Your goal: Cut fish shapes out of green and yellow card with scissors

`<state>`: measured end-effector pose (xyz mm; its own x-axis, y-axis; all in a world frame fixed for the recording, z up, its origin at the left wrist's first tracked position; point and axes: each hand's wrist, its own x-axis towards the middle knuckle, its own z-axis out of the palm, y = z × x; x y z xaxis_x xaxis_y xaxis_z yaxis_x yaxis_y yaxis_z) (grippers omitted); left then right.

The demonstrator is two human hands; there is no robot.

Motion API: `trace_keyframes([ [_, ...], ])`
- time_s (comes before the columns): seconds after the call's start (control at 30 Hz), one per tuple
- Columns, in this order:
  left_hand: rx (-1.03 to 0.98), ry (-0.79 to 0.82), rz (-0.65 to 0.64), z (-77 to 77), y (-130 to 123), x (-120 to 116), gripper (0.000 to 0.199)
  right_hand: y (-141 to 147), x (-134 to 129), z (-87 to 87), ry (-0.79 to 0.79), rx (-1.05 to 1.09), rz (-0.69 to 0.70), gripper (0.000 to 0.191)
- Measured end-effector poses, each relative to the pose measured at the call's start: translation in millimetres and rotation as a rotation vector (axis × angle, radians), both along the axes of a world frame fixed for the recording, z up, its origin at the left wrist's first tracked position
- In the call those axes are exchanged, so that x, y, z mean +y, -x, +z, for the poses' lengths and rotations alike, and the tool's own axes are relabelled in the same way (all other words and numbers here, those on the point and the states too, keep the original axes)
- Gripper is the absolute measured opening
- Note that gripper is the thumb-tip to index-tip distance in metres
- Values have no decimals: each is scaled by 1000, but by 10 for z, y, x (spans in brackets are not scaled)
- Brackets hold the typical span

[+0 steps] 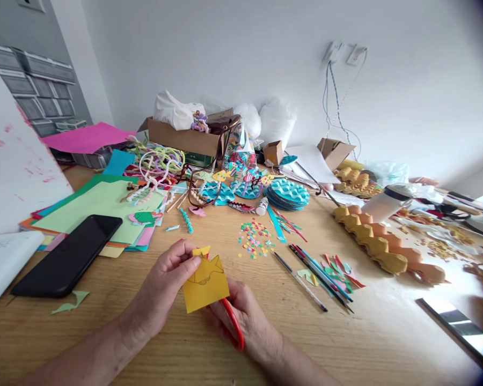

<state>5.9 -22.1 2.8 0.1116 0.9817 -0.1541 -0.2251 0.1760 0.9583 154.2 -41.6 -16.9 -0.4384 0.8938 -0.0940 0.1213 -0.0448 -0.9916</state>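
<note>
My left hand (173, 281) pinches the upper left edge of a yellow piece of paper (205, 295) with a fish outline drawn on it. A cut runs into the paper's top edge near the drawing. Below the paper's right side, my right hand (241, 311) is closed around red-handled scissors (233, 324). Their blades are mostly hidden behind the paper, with a bit of red showing near the cut. Beyond the hands lie a scatter of paper confetti dots (255, 238) and a turquoise twisted strip (186, 221).
At left a black phone (70, 254) rests by stacked coloured sheets (96, 209) and a green paper fish (145, 218). Pencils (322, 273) and paper scraps lie right of the hands. Turquoise scalloped discs (286, 194) stand behind, with egg cartons (370, 241) farther right.
</note>
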Motion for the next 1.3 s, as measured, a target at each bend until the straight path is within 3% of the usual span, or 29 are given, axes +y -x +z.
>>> trace_keyframes([
  [0.37, -39, -1, -15, 17, 15, 23, 16, -57, 20, -43, 2, -46, 27, 43],
  [0.77, -137, 53, -146, 22, 86, 73, 14, -152, 43, 17, -2, -77, 64, 30],
  [1.3, -88, 118, -147, 69, 120, 102, 19, -300, 103, 107, 69, -108, 174, 43],
])
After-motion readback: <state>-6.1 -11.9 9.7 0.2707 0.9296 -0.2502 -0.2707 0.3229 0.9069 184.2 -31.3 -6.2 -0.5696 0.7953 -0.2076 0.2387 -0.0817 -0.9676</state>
